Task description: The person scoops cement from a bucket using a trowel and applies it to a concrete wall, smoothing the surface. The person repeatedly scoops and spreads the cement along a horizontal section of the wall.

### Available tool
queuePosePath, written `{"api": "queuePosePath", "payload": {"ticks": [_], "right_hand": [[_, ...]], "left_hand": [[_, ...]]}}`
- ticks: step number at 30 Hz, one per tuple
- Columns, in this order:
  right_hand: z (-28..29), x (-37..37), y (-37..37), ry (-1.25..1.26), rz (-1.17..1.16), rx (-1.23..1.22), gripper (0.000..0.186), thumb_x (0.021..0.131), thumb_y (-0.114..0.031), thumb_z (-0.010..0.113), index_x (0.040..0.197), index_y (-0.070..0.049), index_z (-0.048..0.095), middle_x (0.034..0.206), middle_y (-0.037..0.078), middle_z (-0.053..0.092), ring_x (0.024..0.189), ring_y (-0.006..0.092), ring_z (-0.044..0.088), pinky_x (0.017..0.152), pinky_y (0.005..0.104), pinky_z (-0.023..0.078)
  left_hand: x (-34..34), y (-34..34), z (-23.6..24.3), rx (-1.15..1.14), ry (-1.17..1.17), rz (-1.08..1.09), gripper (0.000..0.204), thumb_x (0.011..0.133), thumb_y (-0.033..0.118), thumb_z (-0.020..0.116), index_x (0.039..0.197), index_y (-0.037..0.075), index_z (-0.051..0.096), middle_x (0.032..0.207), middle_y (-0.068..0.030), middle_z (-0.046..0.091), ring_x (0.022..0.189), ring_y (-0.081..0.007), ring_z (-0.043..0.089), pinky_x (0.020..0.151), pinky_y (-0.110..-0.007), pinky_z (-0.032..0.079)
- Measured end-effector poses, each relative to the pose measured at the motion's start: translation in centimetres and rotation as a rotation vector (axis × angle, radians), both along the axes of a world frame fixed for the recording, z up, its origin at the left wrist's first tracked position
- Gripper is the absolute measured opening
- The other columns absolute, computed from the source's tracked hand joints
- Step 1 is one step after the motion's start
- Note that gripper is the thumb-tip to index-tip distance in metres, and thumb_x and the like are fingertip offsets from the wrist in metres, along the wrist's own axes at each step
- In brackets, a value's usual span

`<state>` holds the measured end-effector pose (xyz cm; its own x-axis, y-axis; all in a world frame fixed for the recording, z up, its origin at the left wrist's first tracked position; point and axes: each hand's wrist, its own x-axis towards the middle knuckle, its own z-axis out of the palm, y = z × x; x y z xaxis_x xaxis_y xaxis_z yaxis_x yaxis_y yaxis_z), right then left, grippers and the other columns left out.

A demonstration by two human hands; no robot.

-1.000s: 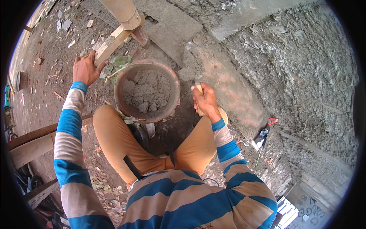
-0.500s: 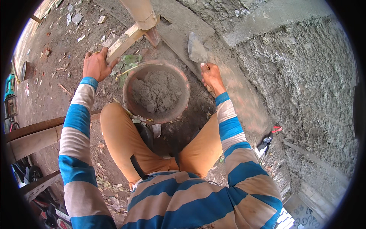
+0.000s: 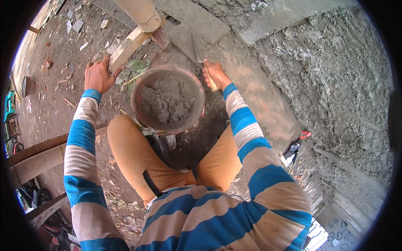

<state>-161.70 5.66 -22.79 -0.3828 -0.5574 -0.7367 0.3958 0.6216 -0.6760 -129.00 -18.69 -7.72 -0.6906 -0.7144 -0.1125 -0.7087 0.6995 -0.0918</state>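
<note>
My right hand (image 3: 215, 75) grips a trowel (image 3: 197, 49) by its wooden handle. The trowel's blade, seen nearly edge-on, points away from me over the cement ledge (image 3: 247, 92). My left hand (image 3: 99, 76) is closed round the near end of a wooden beam (image 3: 127, 49), thumb on its right side. Between my knees and the beam stands a round tub (image 3: 202, 98), partly filled with grey mortar (image 3: 169, 100). The tub lies between my two hands, and neither of them touches the mortar.
A thick bamboo post (image 3: 140, 14) crosses the beam's far end. Rough plastered wall (image 3: 326, 83) rises on the right. Green leaves (image 3: 138, 65) lie beside the tub. Wooden rails (image 3: 39, 150) run at the left, and a small bucket (image 3: 28, 85) stands farther off.
My right hand has moved left toward the tub, turning the trowel so its blade shows edge-on instead of flat. My left hand keeps its hold on the beam; the whole view has shifted slightly.
</note>
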Motion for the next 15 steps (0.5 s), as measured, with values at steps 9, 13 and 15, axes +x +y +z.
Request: {"api": "queuePosePath", "payload": {"ticks": [9, 13, 15], "right_hand": [[0.9, 0.1, 5.6, -0.046, -0.126, 0.011, 0.047, 0.105, -0.046, 0.054, 0.087, -0.003, 0.054, 0.063, 0.004, 0.051, 0.042, 0.0161, 0.048, 0.035, 0.0345, 0.041], [2.6, -0.8, 7.0, -0.037, -0.055, -0.018, 0.046, 0.105, -0.045, 0.054, 0.087, -0.002, 0.054, 0.064, 0.005, 0.052, 0.042, 0.0170, 0.049, 0.035, 0.0356, 0.042], [3.6, -0.3, 6.3, -0.029, 0.021, -0.033, 0.045, 0.104, -0.044, 0.054, 0.086, -0.003, 0.054, 0.063, 0.004, 0.051, 0.042, 0.0166, 0.049, 0.035, 0.0354, 0.041]], "left_hand": [[-0.2, 0.1, -0.3, 0.007, 0.024, -0.004, 0.061, 0.092, 0.059, 0.066, 0.123, 0.006, 0.062, 0.087, -0.0204, 0.075, 0.090, -0.0389, 0.073, 0.105, -0.058, 0.042], [-0.3, 0.3, -0.1, -0.005, 0.026, -0.009, 0.065, 0.092, 0.060, 0.065, 0.126, 0.005, 0.061, 0.089, -0.0213, 0.075, 0.090, -0.0390, 0.073, 0.105, -0.057, 0.043], [0.0, 0.2, -0.4, -0.027, 0.043, -0.012, 0.067, 0.092, 0.061, 0.065, 0.128, 0.005, 0.061, 0.090, -0.0218, 0.075, 0.091, -0.0389, 0.073, 0.105, -0.057, 0.043]]}}
